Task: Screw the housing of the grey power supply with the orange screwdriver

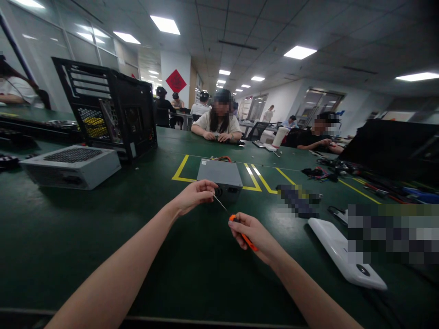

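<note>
My right hand (pixel 252 233) is wrapped round the orange and black handle of a screwdriver (pixel 248 242). Its thin metal shaft points up and left toward my left hand (pixel 195 196). The fingers of that hand are pinched together at the shaft's tip; whatever small thing they hold there is hidden. Just beyond my fingers, a grey computer power supply (pixel 219 170) lies on the green table, its socket side facing me. Part of that side is covered by my left hand.
At left stand a black computer case (pixel 120 109) and a second power supply (pixel 73 167). A white power bank-like device (pixel 346 253) lies at right, near cables (pixel 318 173) and a dark monitor (pixel 387 146). A person (pixel 219 119) sits across the table (pixel 164 265).
</note>
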`<state>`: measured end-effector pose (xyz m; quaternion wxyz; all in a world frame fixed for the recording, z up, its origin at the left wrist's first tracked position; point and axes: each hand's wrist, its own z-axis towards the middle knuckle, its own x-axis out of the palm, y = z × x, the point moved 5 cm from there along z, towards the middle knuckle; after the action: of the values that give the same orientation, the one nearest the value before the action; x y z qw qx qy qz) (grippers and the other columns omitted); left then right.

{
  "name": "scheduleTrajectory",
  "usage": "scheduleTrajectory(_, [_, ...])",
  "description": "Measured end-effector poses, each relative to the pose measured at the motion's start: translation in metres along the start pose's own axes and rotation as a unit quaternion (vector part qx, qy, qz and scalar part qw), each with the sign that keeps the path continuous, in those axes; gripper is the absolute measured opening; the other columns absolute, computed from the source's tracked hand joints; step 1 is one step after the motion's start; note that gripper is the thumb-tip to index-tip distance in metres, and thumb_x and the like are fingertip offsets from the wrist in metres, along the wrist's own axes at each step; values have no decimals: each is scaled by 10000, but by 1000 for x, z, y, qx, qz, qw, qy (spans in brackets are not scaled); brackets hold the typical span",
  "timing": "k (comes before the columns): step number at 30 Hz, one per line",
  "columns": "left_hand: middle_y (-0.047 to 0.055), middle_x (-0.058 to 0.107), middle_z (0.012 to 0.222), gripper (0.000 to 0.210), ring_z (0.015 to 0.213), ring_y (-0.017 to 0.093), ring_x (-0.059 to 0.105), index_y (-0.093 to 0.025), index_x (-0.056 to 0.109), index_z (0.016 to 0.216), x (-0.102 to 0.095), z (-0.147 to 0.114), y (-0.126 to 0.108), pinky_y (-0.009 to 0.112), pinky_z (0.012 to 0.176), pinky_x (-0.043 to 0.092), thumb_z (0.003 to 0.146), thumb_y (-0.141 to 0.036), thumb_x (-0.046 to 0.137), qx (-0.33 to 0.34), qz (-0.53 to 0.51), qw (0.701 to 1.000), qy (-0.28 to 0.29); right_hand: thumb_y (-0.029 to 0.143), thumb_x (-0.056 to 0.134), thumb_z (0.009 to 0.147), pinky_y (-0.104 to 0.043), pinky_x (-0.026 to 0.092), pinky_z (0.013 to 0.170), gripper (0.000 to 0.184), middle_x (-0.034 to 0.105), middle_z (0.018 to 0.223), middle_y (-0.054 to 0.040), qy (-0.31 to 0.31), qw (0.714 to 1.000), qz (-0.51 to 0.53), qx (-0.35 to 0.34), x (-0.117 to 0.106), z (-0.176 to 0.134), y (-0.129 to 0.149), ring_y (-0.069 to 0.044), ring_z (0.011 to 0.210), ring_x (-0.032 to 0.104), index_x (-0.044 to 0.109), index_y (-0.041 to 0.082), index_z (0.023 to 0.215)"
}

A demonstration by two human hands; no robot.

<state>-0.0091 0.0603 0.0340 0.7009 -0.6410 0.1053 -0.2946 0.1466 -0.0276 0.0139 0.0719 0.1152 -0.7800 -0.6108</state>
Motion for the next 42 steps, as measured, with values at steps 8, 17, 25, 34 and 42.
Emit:
scheduleTrajectory(8, [13, 577, 878, 295, 786, 98, 567, -163, 625, 962, 16, -3, 13, 266, 750, 441, 673, -145, 682, -50, -52, 997, 2, 409, 655, 690, -190, 263, 406, 296, 493, 579, 54, -2, 999, 34, 4, 0, -4, 6, -36, 432, 411, 490, 163, 691])
scheduleTrajectory(17, [61, 644, 935, 264, 857, 103, 607, -132, 636, 960, 18, 2, 25, 199, 791, 467, 705, -65, 655, -57, -118, 991, -24, 370, 659, 686, -183, 247, 405, 260, 498, 599, 46, -27, 996, 83, -5, -6, 1, 2, -37, 446, 406, 502, 164, 707])
scheduleTrajectory(25, [63, 652, 877, 182, 770, 92, 623, -120, 636, 877, 5, 5, 26, 194, 737, 493, 734, -16, 593, -57, -106, 986, -115, 323, 641, 677, -198, 318, 460, 221, 517, 703, 9, -60, 995, 79, -26, -7, -1, 7, -68, 552, 448, 577, 163, 815])
scheduleTrajectory(34, [98, 650, 917, 167, 822, 128, 609, -112, 645, 876, 4, 4, 29, 254, 747, 463, 747, -51, 558, -99, -15, 989, -107, 339, 634, 672, -207, 310, 466, 251, 501, 687, 4, -70, 995, 48, -48, -9, 0, 8, -87, 583, 445, 616, 159, 847])
scheduleTrajectory(42, [52, 644, 892, 227, 764, 133, 571, -169, 648, 936, -14, -6, 1, 238, 652, 405, 752, -292, 600, -76, 281, 956, 38, 328, 641, 679, -214, 311, 478, 248, 504, 688, 8, -71, 995, 56, -42, -13, -1, 8, -88, 591, 447, 619, 171, 870])
